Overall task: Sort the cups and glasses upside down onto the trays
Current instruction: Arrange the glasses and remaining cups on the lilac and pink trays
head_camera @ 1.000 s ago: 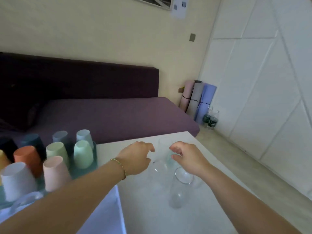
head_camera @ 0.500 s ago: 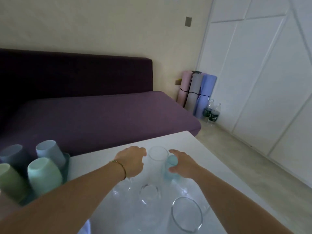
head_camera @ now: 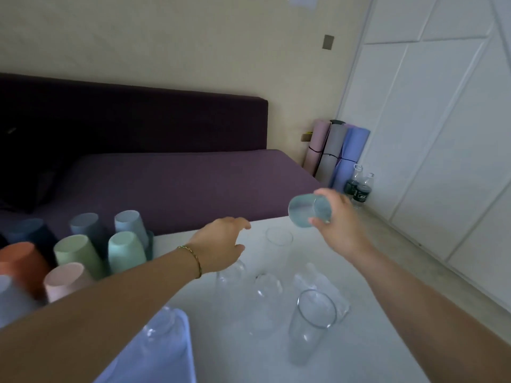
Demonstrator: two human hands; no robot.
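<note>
Above the far edge of the white table (head_camera: 249, 363): right hand (head_camera: 340, 225) grasping a pale blue plastic cup (head_camera: 308, 210), tipped on its side, clear of the surface; left hand (head_camera: 221, 246), thin gold bracelet (head_camera: 193, 258) at the wrist, fingers loose, holding nothing, over the table; tall clear drinking glass (head_camera: 312, 327) upright near the front; other clear glasses between the arms, blurred; at left, dark teal tray (head_camera: 150, 244) bearing upside-down plastic cups (head_camera: 125, 252) in mint, green, pink, orange, grey-blue.

Right hand (head_camera: 341, 221) gripping tilted pale-blue cup (head_camera: 308, 210), left hand (head_camera: 221, 244) relaxed above clear glasses (head_camera: 311, 327)
</note>
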